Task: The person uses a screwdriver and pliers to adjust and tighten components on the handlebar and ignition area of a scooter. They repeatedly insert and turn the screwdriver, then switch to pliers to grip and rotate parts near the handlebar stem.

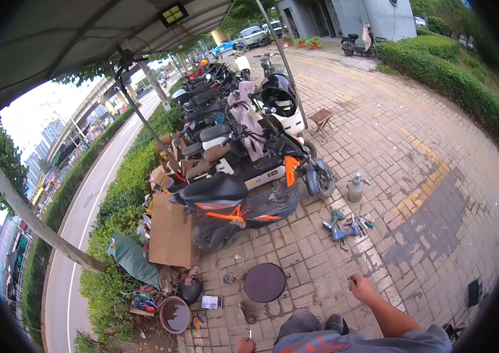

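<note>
At the lower edge my left hand [246,346] shows only in part, closed with a thin white cigarette [250,334] sticking up from its fingers. My right hand [364,289] is out over the paving, its fingers pinched on a small dark thing too small to name. Between the hands and a little farther out stands a round dark-brown stool [265,282]. Beyond my right hand two cordless power tools [338,226] lie on the bricks, with several hand tools [361,223] beside them. A pump spray bottle [355,188] stands upright behind these.
An orange-and-black scooter [232,203] heads a row of parked scooters. At left are a cardboard sheet [170,232], a basin of dark liquid [175,315] and a small white box [211,302]. A folding stool [321,119] stands farther off; a phone-like dark slab [475,292] is at far right.
</note>
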Action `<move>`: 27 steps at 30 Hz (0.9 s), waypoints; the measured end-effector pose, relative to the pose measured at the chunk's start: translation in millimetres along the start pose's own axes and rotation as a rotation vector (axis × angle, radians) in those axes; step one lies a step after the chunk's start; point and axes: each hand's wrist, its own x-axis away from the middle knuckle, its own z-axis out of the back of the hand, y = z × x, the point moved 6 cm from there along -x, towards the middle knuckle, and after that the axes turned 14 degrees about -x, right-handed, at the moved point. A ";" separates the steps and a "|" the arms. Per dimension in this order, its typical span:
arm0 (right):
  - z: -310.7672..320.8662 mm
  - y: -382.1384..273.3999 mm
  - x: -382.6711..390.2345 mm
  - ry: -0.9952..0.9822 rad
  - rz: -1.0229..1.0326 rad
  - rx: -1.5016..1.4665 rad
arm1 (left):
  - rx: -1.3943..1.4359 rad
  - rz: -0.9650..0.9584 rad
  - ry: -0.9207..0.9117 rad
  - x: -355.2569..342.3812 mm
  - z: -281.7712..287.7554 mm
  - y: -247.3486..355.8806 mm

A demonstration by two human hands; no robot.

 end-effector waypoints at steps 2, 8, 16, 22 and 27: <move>1.8 -25.2 -68.7 0.002 0.056 0.055 | -0.013 0.035 0.004 -25.5 -5.1 29.0; -6.5 -27.0 -208.1 0.045 -0.049 -0.006 | -0.064 0.024 -0.018 -115.6 -28.1 150.2; -37.5 -20.7 -343.1 -0.058 -0.143 0.166 | -0.401 -0.413 0.372 -220.5 17.7 479.7; -71.7 -72.7 -487.3 -0.118 -0.168 0.030 | -0.266 -0.609 0.511 -218.0 84.3 724.8; -123.0 -96.3 -623.6 -0.178 -0.178 -0.124 | -0.171 -0.515 0.553 -261.5 127.9 778.7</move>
